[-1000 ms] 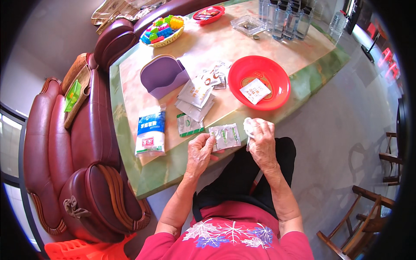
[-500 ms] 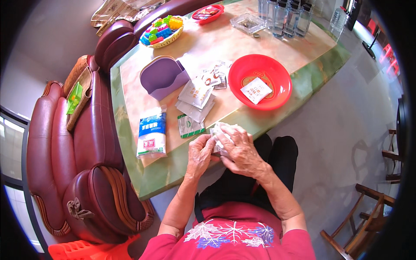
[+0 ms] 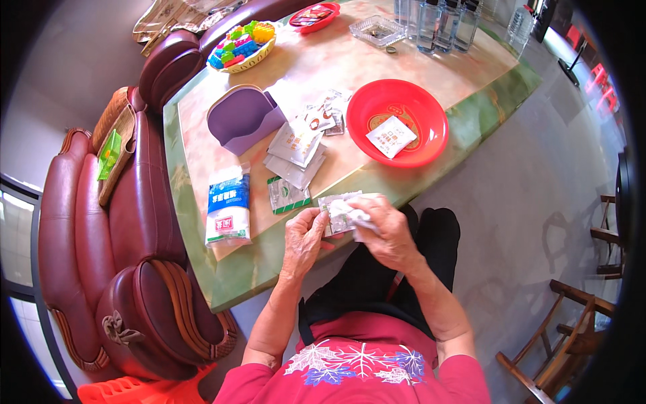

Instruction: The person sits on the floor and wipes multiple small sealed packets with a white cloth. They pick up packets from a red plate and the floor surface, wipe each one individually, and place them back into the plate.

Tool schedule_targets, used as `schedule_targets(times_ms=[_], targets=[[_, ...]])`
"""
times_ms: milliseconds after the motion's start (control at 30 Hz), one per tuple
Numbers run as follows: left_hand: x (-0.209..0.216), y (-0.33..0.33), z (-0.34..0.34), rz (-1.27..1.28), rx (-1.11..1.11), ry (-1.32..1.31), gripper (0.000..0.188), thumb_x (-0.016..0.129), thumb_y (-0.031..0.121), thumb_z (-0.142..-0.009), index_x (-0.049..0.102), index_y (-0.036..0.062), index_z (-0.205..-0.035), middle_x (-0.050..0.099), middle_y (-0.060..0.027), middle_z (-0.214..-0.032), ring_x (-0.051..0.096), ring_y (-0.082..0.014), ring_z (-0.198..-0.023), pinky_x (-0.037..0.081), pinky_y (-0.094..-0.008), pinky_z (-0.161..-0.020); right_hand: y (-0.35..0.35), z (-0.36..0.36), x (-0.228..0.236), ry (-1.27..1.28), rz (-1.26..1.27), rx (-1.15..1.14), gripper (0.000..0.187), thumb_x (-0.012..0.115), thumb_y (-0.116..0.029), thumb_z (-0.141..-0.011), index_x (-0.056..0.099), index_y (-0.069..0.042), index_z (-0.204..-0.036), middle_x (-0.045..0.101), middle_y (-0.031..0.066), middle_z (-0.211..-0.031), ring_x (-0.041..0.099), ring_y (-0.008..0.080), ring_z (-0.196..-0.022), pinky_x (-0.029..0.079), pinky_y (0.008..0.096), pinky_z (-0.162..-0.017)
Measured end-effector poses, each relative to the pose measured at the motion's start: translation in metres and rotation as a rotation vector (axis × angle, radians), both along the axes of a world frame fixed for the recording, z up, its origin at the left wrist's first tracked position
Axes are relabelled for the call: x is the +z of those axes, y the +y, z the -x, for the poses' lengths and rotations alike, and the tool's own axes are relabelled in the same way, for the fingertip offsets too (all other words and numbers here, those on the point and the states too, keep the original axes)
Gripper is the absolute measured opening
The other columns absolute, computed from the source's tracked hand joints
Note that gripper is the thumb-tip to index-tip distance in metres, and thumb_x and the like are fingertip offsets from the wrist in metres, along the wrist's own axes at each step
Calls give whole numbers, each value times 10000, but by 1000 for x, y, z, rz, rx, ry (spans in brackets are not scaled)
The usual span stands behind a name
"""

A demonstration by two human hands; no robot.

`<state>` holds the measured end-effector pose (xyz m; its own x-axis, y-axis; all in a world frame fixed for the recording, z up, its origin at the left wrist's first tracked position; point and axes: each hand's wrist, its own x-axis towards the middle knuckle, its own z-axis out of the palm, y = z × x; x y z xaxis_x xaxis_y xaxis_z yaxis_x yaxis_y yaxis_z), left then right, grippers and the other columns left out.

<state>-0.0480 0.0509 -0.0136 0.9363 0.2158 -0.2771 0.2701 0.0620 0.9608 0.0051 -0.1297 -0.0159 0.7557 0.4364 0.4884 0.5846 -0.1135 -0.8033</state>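
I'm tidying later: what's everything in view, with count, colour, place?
Table: 1, marbled green, centre
Held packet: 1, silvery, left hand
Cloth or tissue: 1, white, right hand
Sachet: 1, green-edged, near left hand
Loose packets: several, mostly white, table's middle
Bowl: 1, red, table's right
Bowl packet: 1, white, inside bowl
Bag: 1, blue and white, table's left
Holder: 1, purple, beyond bag
Basket of blocks: 1, multicoloured, far left
Small dish: 1, red, far edge
Bottles: several, clear, far right
Glass dish: 1, clear, beside bottles
Sofa seating: several sections, maroon, left
Wooden chair: at least 1, brown, right
Shirt: 1, deep pink, bottom
Left hand: 1, bare, holding packet
Right hand: 1, bare, holding cloth
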Motion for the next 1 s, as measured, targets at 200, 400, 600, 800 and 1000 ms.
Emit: schedule_targets(times_ms=[200,400,600,800,1000], targets=[[-9,3,2,2,17,-63,215,529,171,-1015,645,4,-1084,661,-19,-845,630,-79,-732,557,-236,-531,49,-2,-10,-225,233,-44,393,679,-93,-775,631,-33,-1160,630,145,-1143,557,333,-1069,415,445,-976],[-3,-1,1,-3,32,-9,221,567,200,-999,638,-4,-1050,623,-25,-805,680,-129,-707,527,-215,-500,26,-8,-22,-311,442,-264,508,697,-47,-688,626,-42,-1192,610,109,-1120,532,319,-1073,419,420,-980],[-4,0,2,0,9,-16,239,544,186,-1008,618,-30,-1077,687,-67,-869,705,-138,-733,525,-214,-496,4,-14,-6,-207,378,-370,461,665,11,-737,601,-22,-1192,582,136,-1120,538,341,-1047,442,432,-950],[-5,1,1,1,17,-17,234,559,182,-1002,628,-22,-1095,686,-57,-873,688,-120,-719,526,-214,-499,39,-6,-22,-250,331,-210,426,645,-38,-767,610,27,-1186,600,181,-1160,528,352,-1084,406,431,-980],[-9,1,1,-22,46,-28,208,601,190,-979,656,2,-1051,636,-16,-829,597,-73,-686,534,-212,-503,8,12,-17,-298,282,31,416,631,41,-741,652,-33,-1150,607,140,-1209,528,345,-1098,437,427,-993]])
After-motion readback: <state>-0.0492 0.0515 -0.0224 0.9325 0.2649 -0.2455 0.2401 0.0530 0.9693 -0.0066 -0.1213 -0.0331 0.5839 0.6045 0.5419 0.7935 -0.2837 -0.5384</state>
